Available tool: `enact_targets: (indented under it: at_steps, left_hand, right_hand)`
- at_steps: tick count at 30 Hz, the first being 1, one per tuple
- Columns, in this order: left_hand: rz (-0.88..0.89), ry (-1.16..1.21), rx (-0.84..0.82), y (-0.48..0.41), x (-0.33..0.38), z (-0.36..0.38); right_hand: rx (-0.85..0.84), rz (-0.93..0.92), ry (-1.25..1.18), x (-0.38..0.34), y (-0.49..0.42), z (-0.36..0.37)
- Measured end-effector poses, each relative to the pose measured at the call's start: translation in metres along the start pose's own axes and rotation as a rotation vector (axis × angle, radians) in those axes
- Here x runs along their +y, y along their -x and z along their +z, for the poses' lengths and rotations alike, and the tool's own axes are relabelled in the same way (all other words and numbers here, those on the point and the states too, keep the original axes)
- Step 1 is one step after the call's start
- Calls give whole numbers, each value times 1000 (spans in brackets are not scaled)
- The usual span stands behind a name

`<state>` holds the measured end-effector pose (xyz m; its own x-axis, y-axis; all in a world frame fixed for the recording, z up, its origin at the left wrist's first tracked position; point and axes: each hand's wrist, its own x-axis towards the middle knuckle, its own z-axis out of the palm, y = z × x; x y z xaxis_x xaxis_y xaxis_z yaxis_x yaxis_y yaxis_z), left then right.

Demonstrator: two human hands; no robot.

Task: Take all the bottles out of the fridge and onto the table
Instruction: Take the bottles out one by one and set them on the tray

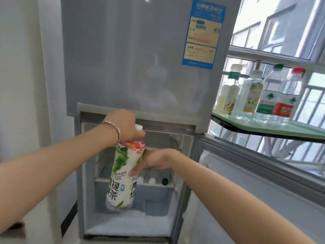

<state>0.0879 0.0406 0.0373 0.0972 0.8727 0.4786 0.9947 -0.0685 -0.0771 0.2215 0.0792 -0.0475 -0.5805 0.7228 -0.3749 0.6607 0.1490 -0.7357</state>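
- Your left hand is curled over the neck of the grape tea bottle, just under its white cap; a thin metal bangle circles that wrist.
- Your right hand wraps the bottle's side at mid-height, and one fingertip shows on the front of the label.
- The bottle is a tall plastic cylinder in a glossy white sleeve printed with green leaves. It hangs slightly tilted in front of the open lower compartment, touching no shelf.
- The fridge has a smooth grey upper door with a blue rectangular sticker. The floor of the lower compartment looks grainy with frost.
- Deeper inside, round caps poke up: white ones and a green cap.
- To your right, the pale green glass table carries four upright bottles: a milky one, a clear one with a cartoon label, and two clear water bottles, green-capped and red-capped.
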Motion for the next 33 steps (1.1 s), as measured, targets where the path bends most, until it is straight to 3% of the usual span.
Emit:
enact_targets:
  at_steps: [3,7,13,16,19,25,29,33]
  left_hand:
    - [36,82,87,-5,21,-41]
    - [101,288,263,-16,58,-98]
    - [214,887,403,-43,104,-159]
    - [194,1183,346,-57,131,-164]
    - [172,1331,180,-62,163,-152]
    - [249,1318,-104,-74,222,-109]
    - [227,1324,-253,-83,238,-81]
    - [290,1238,-253,-89,246,-61]
  right_hand:
    - [19,-32,-58,-11,52,-27]
    - [255,-175,-80,-26,124,-64]
    - [601,-286,-62,-45,216,-122]
    - [749,-313,-90,-40,248,-153]
    - [914,-360,-125,-31,272,-177]
    - [1264,-406,-175,-7,267,-205]
    - [1317,-350,-219,18,242,-216]
    - [1285,-286,-334,37,227,-227]
